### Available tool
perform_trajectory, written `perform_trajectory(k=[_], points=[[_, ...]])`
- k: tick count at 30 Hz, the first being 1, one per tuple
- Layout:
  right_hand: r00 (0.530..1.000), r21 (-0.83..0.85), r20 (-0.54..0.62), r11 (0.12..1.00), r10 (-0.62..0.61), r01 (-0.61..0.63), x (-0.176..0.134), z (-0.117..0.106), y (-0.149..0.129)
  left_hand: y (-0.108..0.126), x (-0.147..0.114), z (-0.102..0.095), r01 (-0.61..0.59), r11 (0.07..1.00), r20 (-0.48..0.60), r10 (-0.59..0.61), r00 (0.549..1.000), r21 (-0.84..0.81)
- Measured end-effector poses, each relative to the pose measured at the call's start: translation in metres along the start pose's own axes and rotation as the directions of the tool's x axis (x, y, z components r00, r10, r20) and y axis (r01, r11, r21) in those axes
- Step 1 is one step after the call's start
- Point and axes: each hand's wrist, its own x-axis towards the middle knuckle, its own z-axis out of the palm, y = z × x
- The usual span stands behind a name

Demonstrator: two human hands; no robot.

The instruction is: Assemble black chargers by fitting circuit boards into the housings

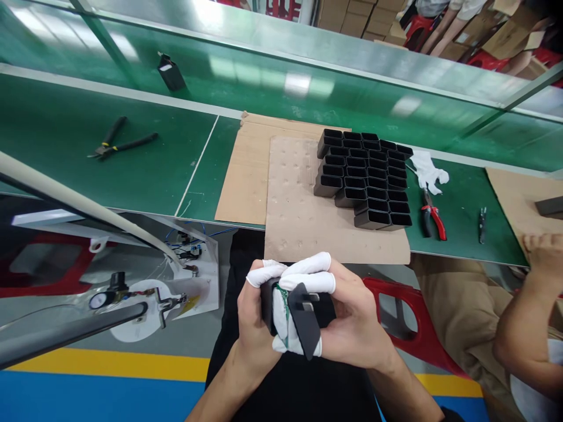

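My left hand (251, 316) is wrapped round a black plastic case (267, 308), held above my lap in front of the bench. My right hand (358, 319) grips a black plug cover (307, 329) with two metal prongs, tilted at the case's side. Between case and cover shows a white and green part (281, 308); it looks partly covered by fingers, and whether it joins the two I cannot tell. White finger cots sit on several of my fingertips. Beyond my hands, several open black cases (367, 176) stand packed in rows on a cardboard sheet (303, 217).
On the green bench (176, 117) lie cutting pliers (108, 146), red-handled pliers (431, 217), a white glove (428, 170) and a small tool (482, 225). Behind is a black adapter (170, 73). A gauge fixture (99, 300) stands left; a co-worker's arm (528, 310) is right.
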Motion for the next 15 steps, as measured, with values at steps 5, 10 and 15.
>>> perform_trajectory(k=[5,10,15], points=[[0.996,-0.013,0.034,0.997,0.076,-0.076,0.002,0.000,0.000,-0.006,-0.008,0.000,0.062,0.998,0.005,-0.062,0.998,-0.025],[0.984,0.049,0.065,0.984,0.168,-0.171,0.003,0.000,0.002,-0.007,-0.017,0.011,0.150,0.988,-0.056,-0.152,0.987,-0.036],[0.972,0.211,0.093,0.950,0.217,-0.232,-0.009,-0.008,0.017,0.003,-0.018,0.006,0.395,0.898,0.025,-0.398,0.917,-0.194]])
